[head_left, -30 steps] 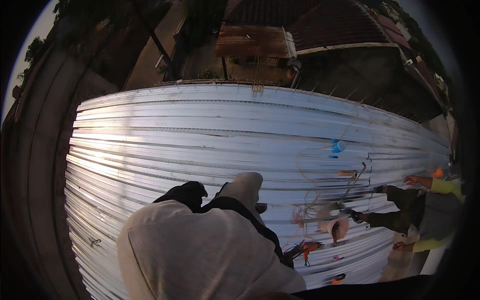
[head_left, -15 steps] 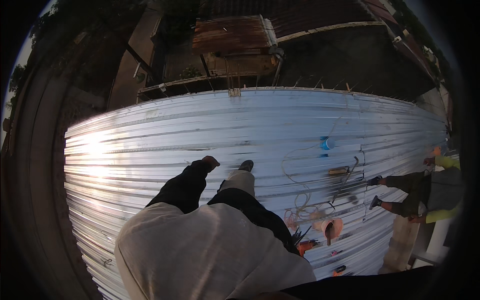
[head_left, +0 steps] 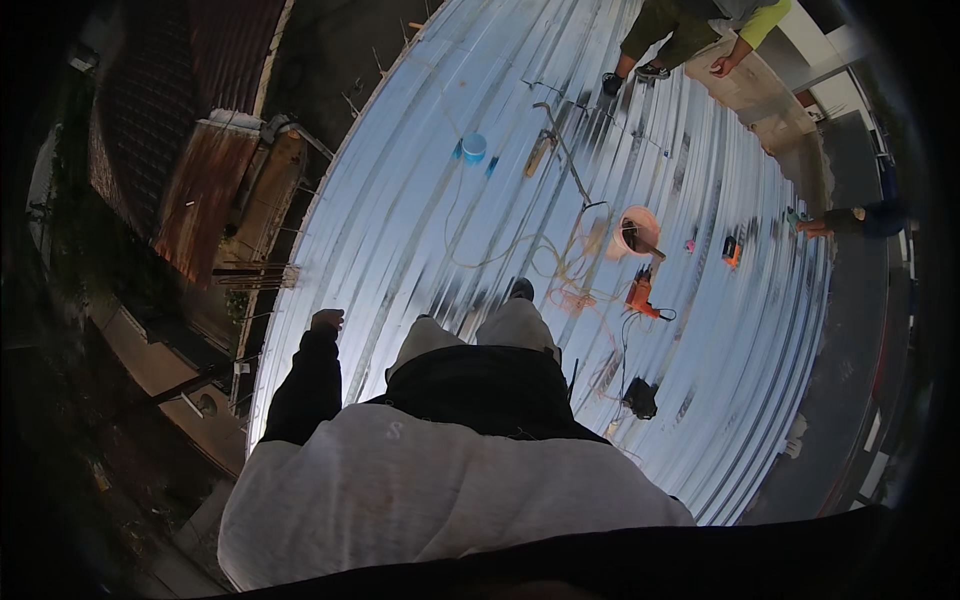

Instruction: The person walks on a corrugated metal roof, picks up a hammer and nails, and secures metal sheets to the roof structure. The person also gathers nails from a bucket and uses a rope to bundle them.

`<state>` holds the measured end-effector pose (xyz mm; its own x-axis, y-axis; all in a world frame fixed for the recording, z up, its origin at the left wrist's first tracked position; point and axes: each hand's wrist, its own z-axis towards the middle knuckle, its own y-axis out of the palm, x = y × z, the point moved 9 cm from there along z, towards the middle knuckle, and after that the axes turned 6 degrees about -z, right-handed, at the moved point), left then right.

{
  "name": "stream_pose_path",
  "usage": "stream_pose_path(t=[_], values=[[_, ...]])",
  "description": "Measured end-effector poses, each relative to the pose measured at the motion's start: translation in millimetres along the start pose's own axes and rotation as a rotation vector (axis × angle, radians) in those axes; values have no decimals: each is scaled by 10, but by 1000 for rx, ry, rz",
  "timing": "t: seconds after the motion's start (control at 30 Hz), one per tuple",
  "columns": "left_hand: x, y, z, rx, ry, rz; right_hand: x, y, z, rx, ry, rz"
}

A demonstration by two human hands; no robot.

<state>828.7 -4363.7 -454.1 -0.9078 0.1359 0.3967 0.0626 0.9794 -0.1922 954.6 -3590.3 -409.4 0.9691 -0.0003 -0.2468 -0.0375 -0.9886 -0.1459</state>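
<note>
My left hand [head_left: 328, 318] hangs from a black sleeve above the ribbed metal sheets [head_left: 340, 250], out to the side of my body. Its fingers look loosely curled together, with nothing showing in them, and it touches nothing. My right hand does not show; dark cloth [head_left: 700, 545] stretches across the lower edge. Ahead and to the right of my feet lie an orange power drill [head_left: 640, 291] with a dark cord, a pinkish bucket [head_left: 636, 232] tilted with something dark inside, and a tangle of pale cord [head_left: 560, 265].
Farther off are a blue round container [head_left: 473, 148], a wooden-looking block [head_left: 538, 155] and a long bent bar [head_left: 566, 155]. A black bag-like thing [head_left: 640, 398] and an orange-black tool [head_left: 732, 251] lie rightward. One person [head_left: 680, 35] stands far ahead, another [head_left: 865, 218] right. The roof edge [head_left: 335, 170] runs left.
My view and body have swung to the right, so the bucket, drill and co-worker now appear more ahead. My left hand stays free at my side.
</note>
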Motion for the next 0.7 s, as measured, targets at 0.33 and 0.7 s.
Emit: stream_pose_path(t=[0.33,0.7], values=[[2152,1753,-150,-58,263,223,-315,-184,454,-40,-15,93],[2739,1887,62,-25,116,88,-807,-1137,1491,20,86,229]])
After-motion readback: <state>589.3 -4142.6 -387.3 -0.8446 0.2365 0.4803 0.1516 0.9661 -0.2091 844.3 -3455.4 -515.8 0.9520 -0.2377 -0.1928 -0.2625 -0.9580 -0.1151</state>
